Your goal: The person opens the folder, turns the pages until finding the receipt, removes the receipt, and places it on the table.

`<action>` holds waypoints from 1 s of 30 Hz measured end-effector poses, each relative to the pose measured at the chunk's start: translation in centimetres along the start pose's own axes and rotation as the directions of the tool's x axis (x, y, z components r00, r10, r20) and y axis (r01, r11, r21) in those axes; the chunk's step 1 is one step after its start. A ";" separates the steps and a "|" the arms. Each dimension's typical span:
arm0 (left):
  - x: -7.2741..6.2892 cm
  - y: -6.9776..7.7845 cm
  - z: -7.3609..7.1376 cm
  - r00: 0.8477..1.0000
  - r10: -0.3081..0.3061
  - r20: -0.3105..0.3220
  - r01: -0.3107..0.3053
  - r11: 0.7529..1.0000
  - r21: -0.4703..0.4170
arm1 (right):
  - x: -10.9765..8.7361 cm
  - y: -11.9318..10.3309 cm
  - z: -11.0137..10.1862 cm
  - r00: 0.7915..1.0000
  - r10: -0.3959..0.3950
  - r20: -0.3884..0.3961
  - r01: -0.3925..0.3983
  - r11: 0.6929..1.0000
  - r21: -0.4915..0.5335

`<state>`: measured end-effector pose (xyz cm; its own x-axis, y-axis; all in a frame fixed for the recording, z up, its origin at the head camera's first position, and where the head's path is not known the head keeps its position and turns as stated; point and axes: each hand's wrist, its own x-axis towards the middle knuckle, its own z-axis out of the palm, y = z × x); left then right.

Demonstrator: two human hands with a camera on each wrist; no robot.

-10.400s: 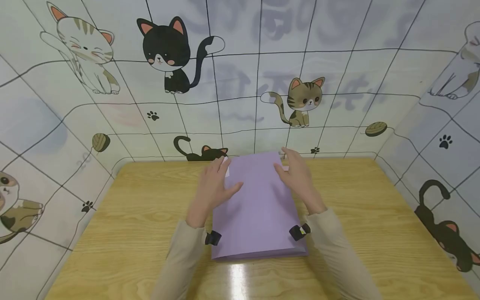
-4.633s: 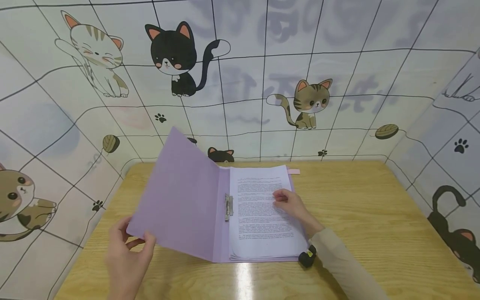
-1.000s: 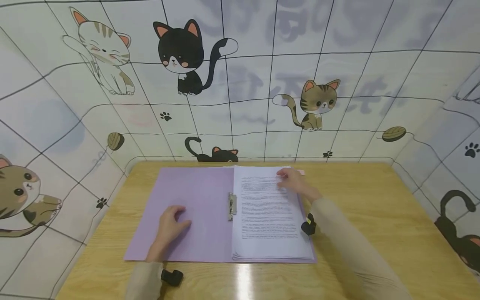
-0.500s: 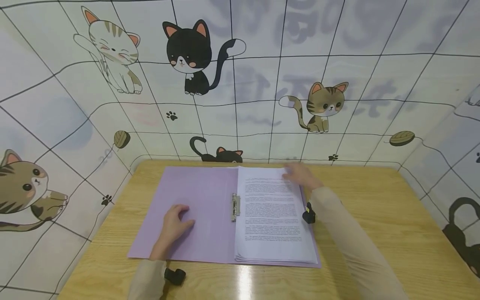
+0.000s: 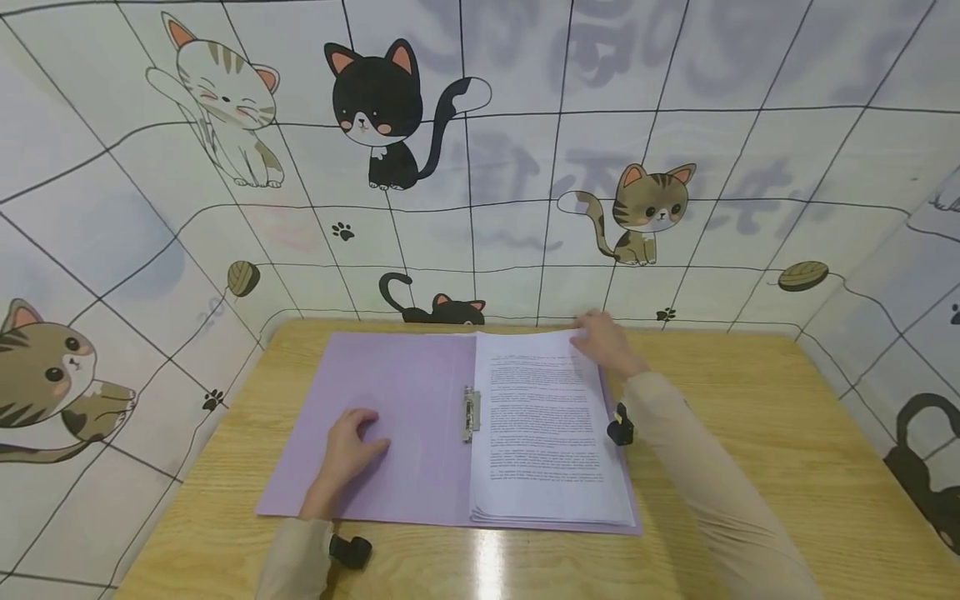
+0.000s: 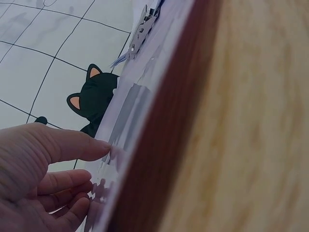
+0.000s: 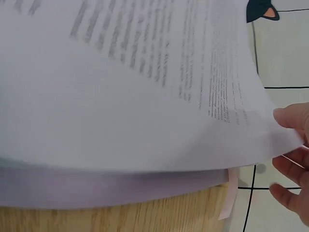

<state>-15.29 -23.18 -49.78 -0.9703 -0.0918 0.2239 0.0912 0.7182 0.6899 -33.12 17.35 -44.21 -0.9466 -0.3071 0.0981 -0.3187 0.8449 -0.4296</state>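
Note:
A purple folder [image 5: 412,425] lies open on the wooden table, with a metal clip [image 5: 470,414] near its fold. On its right half sits a stack of printed sheets [image 5: 547,417]. My left hand [image 5: 345,450] rests on the left cover, fingers relaxed; in the left wrist view its thumb [image 6: 79,146] touches the glossy inner surface. At the top right corner of the stack, my right hand [image 5: 607,343] pinches paper. The right wrist view shows the sheet's corner [image 7: 285,137] raised between thumb and fingers; whether one sheet or more is held cannot be told.
A pink tab [image 7: 231,188] sticks out past the folder's right side. The wooden table [image 5: 750,433] extends on both sides of the folder. A pale wall sheet [image 5: 510,233] with printed cats and grid lines stands at the table's back edge.
The folder was closed at first; its cover was swung left and laid flat. My right hand has moved up the pages to their top right corner and pinched it. The left hand has lately stayed still.

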 end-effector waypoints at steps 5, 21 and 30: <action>0.0 -0.1 0.0 1.000 -0.012 0.018 0.012 1.000 0.004 | -0.4 -0.3 -0.7 0.994 0.101 0.031 -0.106 0.962 0.250; 0.0 0.1 -0.1 1.000 -0.009 0.012 0.009 1.000 0.004 | -3.4 -0.6 -1.6 0.934 0.062 0.351 -0.278 0.742 0.610; -0.1 0.1 0.0 1.000 0.005 -0.009 -0.005 1.000 0.000 | -4.6 -1.2 -1.9 0.926 0.032 0.376 -0.307 0.644 0.701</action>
<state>-15.21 -23.09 -49.77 -0.9678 -0.0948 0.2334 0.0957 0.7187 0.6887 -28.51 18.53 -42.40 -0.8684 -0.4217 -0.2608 0.1199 0.3318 -0.9357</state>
